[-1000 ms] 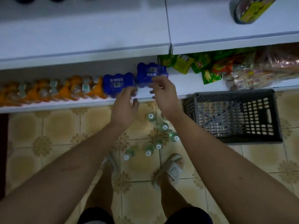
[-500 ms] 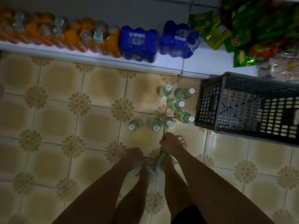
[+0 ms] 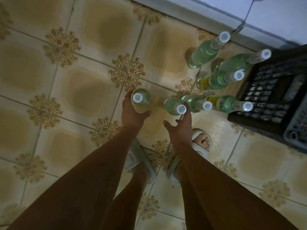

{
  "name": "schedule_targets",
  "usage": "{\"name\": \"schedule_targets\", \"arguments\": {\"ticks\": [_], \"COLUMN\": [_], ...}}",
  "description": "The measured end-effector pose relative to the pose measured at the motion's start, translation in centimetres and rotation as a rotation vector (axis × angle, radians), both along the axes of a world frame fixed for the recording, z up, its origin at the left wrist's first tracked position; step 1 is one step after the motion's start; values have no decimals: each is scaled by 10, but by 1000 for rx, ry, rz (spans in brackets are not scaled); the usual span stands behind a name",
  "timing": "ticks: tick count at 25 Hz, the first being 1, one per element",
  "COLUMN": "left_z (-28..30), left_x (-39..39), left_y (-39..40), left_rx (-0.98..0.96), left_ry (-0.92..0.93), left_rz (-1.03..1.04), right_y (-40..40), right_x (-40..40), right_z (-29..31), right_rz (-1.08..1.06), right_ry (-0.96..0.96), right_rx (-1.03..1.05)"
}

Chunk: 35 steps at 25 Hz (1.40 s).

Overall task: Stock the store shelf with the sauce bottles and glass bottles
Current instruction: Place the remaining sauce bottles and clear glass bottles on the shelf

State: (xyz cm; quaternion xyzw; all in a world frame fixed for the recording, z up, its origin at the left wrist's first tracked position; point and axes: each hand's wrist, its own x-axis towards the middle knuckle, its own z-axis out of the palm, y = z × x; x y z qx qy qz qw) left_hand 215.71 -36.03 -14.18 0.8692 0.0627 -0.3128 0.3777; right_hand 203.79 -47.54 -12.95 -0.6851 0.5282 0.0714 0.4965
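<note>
The step in hand looks like picking up glass bottles from the tiled floor [image 3: 86,97]; the left hand [image 3: 132,112] is wrapped around the leftmost bottle [image 3: 141,97], its grip clamped on it; the right hand [image 3: 180,125] is spread apart just beside the next bottle [image 3: 174,107]; next, that hand must close, then both lift toward the shelf [image 3: 272,17].

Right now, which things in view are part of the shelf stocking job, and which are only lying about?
Part of the job:
- seven glass bottles with white caps, standing on the floor, e.g.
- the leftmost bottle, gripped by the left hand
- the right hand, open beside another bottle
- white shelf edge

Only lying about:
- dark plastic crate
- tiled floor
- white slippers
</note>
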Motion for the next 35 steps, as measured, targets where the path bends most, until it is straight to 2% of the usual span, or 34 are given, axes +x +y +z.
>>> {"name": "schedule_targets", "arguments": {"ticks": [5, 8, 12, 15, 21, 25, 29, 32, 35], "left_z": [-39, -44, -30, 4, 135, 255, 388, 478, 547], "left_x": [-1, -1, 5, 17, 59, 112, 162, 188, 202], "left_y": [-14, -15, -16, -20, -36, -66, -118, -171, -235], "left_rx": [-113, -101, -42, -5, -2, -58, -207, -235, -366], "left_ry": [-162, -207, -156, -143, -244, -340, -436, -621, -675], "left_rz": [99, 104, 101, 69, -31, -198, -394, -628, -702], "right_y": [3, 4, 0, -6, -8, -33, -87, -144, -212], "right_x": [1, 13, 25, 34, 48, 71, 101, 117, 127], "right_z": [-34, -38, -29, 6, 141, 246, 352, 421, 471], "right_rz": [-45, -74, -4, 61, -33, -59, -121, -180, -200], "right_ry": [-50, -21, -3, 24, -111, -205, -328, -417, -518], "right_rx": [-143, -195, -192, -171, -140, -220, -346, -431, -515]}}
